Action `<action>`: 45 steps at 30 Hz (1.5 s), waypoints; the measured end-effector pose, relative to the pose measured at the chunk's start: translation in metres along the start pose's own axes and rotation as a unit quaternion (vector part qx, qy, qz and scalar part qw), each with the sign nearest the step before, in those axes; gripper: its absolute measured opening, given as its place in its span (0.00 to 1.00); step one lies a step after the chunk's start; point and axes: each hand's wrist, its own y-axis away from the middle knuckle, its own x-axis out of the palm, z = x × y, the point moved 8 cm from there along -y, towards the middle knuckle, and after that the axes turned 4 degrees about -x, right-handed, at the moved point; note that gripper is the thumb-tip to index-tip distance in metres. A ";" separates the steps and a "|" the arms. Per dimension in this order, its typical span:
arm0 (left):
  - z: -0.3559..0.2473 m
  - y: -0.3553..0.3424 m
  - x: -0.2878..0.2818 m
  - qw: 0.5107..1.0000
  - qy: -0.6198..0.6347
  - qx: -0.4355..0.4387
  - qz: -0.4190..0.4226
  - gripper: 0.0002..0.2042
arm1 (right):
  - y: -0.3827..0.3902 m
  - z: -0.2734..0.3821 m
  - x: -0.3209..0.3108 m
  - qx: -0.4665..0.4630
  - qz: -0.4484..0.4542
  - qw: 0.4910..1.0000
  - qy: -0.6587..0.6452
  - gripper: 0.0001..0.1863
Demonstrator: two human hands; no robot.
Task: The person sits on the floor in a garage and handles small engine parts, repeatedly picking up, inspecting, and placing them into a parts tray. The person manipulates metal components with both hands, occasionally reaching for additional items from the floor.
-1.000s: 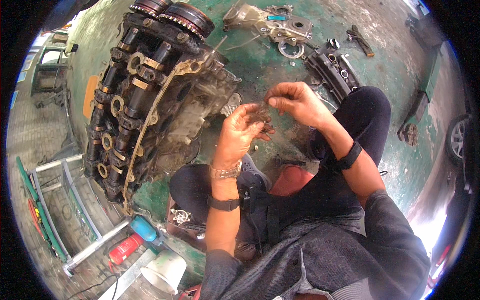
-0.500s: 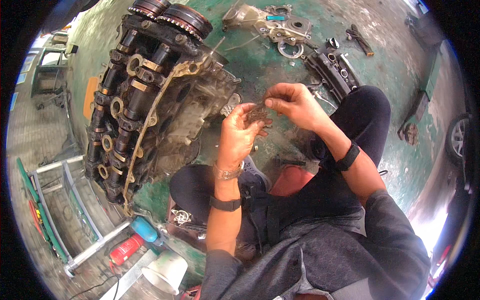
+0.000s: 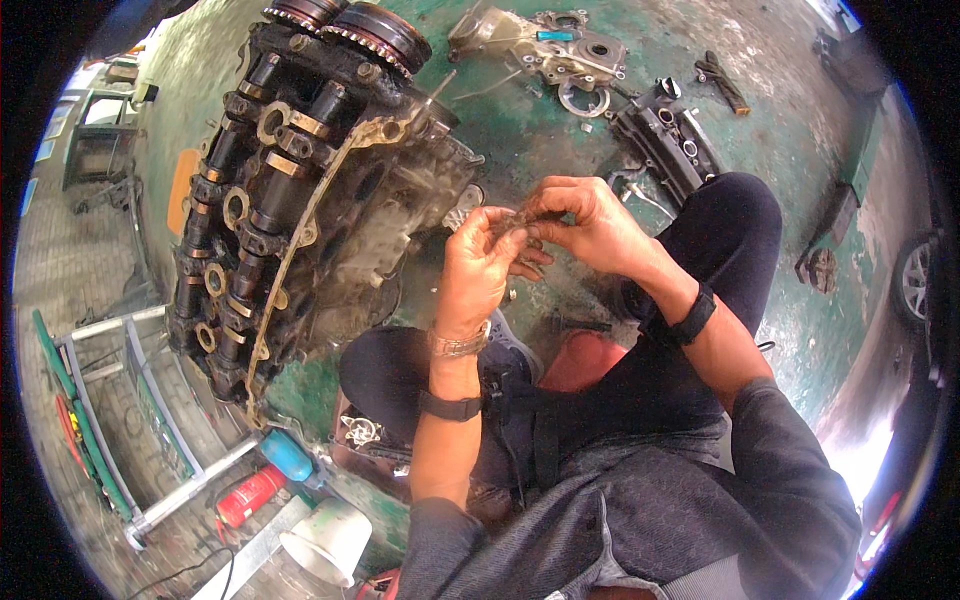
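Observation:
A small brown, stringy wad [image 3: 512, 222] that looks like steel wool sits between my two hands in front of me. My left hand [image 3: 478, 268] cups it from below, thumb and fingers closed around it. From the right, the bent fingertips of my right hand [image 3: 592, 224] pinch its upper side. Fingers hide most of the wad. Just left of my hands stands a large, dirty engine [image 3: 300, 190], its camshafts [image 3: 272, 200] exposed and two round toothed gears [image 3: 375, 38] at its far end.
A metal engine cover [image 3: 590, 62] and a black valve cover [image 3: 665, 140] lie on the green floor [image 3: 500, 130] beyond my hands. At lower left are a red fire extinguisher [image 3: 250, 495], a white bucket [image 3: 330, 540] and a metal frame [image 3: 190, 490]. My bent knee [image 3: 740, 210] rises on the right.
My right hand has shifted slightly down and left, closer to my left hand. More of the brown wad is now covered by my fingers.

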 end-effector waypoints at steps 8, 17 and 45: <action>-0.005 -0.001 -0.004 0.994 -0.046 0.056 -0.081 0.04 | 0.004 -0.009 0.005 0.114 -0.035 0.988 -0.094 0.08; -0.005 0.000 -0.005 0.994 -0.037 0.060 -0.089 0.04 | 0.006 -0.013 0.013 0.115 -0.017 0.993 0.001 0.12; 0.014 -0.005 -0.023 0.992 0.017 -0.039 -0.115 0.05 | 0.006 0.002 0.018 0.006 -0.017 0.996 0.087 0.09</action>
